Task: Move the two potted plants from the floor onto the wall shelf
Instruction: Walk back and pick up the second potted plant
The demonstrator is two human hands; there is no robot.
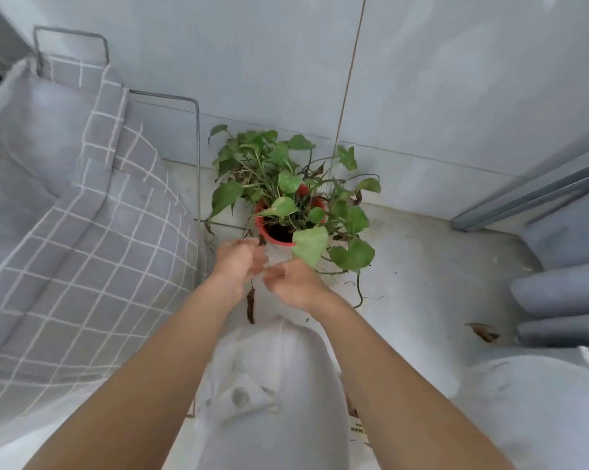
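The left hand (240,257) and the right hand (291,279) hang close together just in front of the pot, fingers loosely curled and holding nothing; the left hand's fingertips sit right by the near-left rim, perhaps brushing a dry leaf there, though I cannot tell if they touch the pot itself.

The potted plant (288,195) stands on the floor (422,266) against the far wall (252,62), just right of the thin metal frame (198,157) of a piece of furniture draped in grey checked fabric (82,215). Only this one plant is in view; the second plant and the wall shelf are out of sight.

The red pot (264,228) stands upright, its long axis vertical, mouth up toward the camera. The foliage spreads wide to the far left and right — and long stems trail toward the near side, one brown and withered along the floor (250,307), another curling off to the near right (359,293).

What could go wrong, as I judge it:
- The leaves hide most of the rim, so a grip taken on stems instead of the pot could tear them or let the pot drop
- The trailing stems could drag, be stepped on or snag on the metal frame as the pot comes up
- Tilting the pot on the lift would spill the dark soil — it looks full near the rim
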